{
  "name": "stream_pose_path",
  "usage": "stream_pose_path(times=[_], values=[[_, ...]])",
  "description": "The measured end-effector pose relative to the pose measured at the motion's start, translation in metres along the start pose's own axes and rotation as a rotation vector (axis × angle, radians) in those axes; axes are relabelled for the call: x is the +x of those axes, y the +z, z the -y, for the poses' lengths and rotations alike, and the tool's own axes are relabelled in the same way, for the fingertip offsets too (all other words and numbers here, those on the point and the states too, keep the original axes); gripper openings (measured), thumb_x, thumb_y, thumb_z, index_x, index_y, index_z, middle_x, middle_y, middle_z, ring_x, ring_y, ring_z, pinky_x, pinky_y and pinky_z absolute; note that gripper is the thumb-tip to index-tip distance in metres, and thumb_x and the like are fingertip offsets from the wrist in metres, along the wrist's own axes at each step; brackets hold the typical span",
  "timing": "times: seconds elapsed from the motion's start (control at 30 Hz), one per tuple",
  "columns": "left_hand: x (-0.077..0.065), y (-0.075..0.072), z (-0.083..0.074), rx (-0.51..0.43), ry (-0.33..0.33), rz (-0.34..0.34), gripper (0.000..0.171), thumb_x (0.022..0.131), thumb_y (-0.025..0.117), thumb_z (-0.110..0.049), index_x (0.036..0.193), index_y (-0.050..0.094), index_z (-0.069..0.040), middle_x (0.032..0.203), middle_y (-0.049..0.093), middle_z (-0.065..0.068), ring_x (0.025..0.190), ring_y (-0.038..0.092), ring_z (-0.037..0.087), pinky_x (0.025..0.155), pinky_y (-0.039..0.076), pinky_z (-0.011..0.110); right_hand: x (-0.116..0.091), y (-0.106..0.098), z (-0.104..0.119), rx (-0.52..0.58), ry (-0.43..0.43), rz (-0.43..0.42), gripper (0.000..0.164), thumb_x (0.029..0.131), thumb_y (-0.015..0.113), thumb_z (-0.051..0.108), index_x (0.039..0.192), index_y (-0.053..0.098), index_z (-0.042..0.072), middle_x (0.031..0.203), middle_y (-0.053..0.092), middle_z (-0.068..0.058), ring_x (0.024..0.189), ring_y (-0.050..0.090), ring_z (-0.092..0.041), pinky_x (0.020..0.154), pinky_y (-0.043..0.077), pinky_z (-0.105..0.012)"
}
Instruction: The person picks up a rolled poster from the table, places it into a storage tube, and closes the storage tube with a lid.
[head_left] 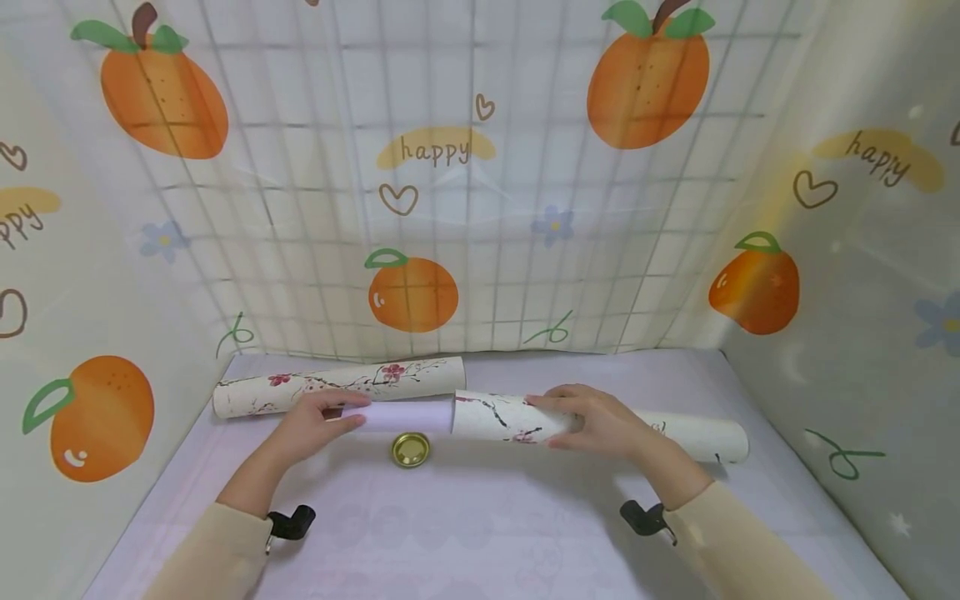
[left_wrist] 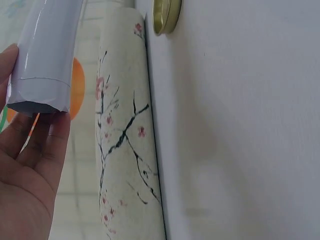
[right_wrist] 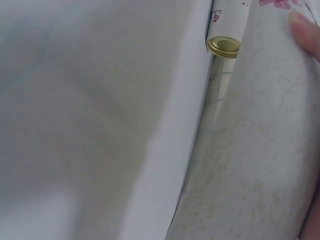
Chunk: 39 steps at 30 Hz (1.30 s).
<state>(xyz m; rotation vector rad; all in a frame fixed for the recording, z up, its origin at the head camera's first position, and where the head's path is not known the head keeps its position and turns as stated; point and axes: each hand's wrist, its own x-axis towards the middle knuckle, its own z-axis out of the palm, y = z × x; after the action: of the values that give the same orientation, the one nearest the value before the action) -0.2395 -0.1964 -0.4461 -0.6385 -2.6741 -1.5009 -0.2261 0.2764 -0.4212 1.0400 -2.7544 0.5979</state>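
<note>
My left hand (head_left: 303, 429) holds the left end of a plain pale lavender-white roll (head_left: 405, 417), thumb on one side and fingers on the other. In the left wrist view the roll (left_wrist: 45, 60) has an angular, dark-looking end. The roll's other end is hidden inside a white cardboard tube (head_left: 491, 417) printed with plum-blossom branches. Around the middle of that tube my right hand (head_left: 600, 421) grips, its thumb on the near side. In the right wrist view the tube (right_wrist: 250, 150) fills the right part, and only a fingertip and the hand's edge show.
A second blossom-printed tube (head_left: 337, 383) lies behind the left hand, along the table's back edge. A round gold lid (head_left: 410, 450) rests on the pale table (head_left: 450, 533) in front of the roll. Curtains printed with oranges (head_left: 412, 293) enclose the back and sides.
</note>
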Motion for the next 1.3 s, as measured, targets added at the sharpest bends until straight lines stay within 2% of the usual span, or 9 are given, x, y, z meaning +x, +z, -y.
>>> stream_pose_path(times=[0.17,0.33,0.57,0.9,1.17,1.3], values=[[0.004,0.010,0.001,-0.028,0.028,0.022,0.032,0.088,0.079,-0.027,0.117,0.076,-0.015,0.128,0.067,0.005,0.118,0.060,0.024,0.094,0.054,0.031,0.001,0.002,0.000,-0.003,-0.002,0.009,0.067,0.078,0.086,0.032,0.140,0.061,0.031,0.128,0.064,0.002,0.119,0.058,-0.023,0.096,0.051,-0.046],[0.008,0.017,0.000,-0.038,0.034,0.043,0.029,0.088,0.079,-0.027,0.116,0.076,-0.020,0.125,0.068,-0.001,0.121,0.059,0.022,0.099,0.052,0.033,0.002,0.003,-0.001,-0.015,0.000,0.023,0.067,0.079,0.086,0.035,0.141,0.060,0.033,0.130,0.064,0.001,0.121,0.058,-0.026,0.097,0.051,-0.049],[0.011,0.022,-0.004,-0.047,0.056,0.058,0.034,0.089,0.078,-0.024,0.120,0.074,-0.010,0.126,0.068,0.002,0.123,0.059,0.024,0.102,0.051,0.041,0.001,0.004,-0.002,-0.001,0.015,0.022,0.067,0.078,0.086,0.035,0.140,0.060,0.035,0.131,0.064,0.001,0.121,0.058,-0.027,0.097,0.050,-0.049],[0.013,0.033,-0.012,-0.121,0.042,0.084,0.032,0.090,0.076,-0.010,0.121,0.072,-0.004,0.130,0.066,0.010,0.127,0.055,0.031,0.103,0.049,0.047,0.003,0.006,0.000,0.032,0.038,0.035,0.066,0.079,0.086,0.035,0.140,0.060,0.035,0.132,0.064,0.003,0.122,0.057,-0.025,0.098,0.050,-0.048],[0.015,0.037,-0.011,-0.080,0.028,0.100,0.031,0.090,0.077,-0.018,0.120,0.074,-0.014,0.131,0.064,0.005,0.124,0.057,0.026,0.101,0.051,0.035,0.002,0.006,-0.001,0.032,0.040,0.032,0.066,0.079,0.086,0.036,0.140,0.060,0.035,0.132,0.064,0.004,0.123,0.057,-0.025,0.098,0.050,-0.049],[0.015,0.038,-0.012,-0.084,0.044,0.110,0.030,0.090,0.076,-0.018,0.120,0.074,-0.015,0.132,0.064,0.008,0.122,0.058,0.028,0.100,0.052,0.038,0.001,0.007,-0.001,0.025,0.038,0.031,0.066,0.078,0.086,0.035,0.139,0.061,0.034,0.132,0.064,0.001,0.122,0.058,-0.026,0.098,0.050,-0.049]])
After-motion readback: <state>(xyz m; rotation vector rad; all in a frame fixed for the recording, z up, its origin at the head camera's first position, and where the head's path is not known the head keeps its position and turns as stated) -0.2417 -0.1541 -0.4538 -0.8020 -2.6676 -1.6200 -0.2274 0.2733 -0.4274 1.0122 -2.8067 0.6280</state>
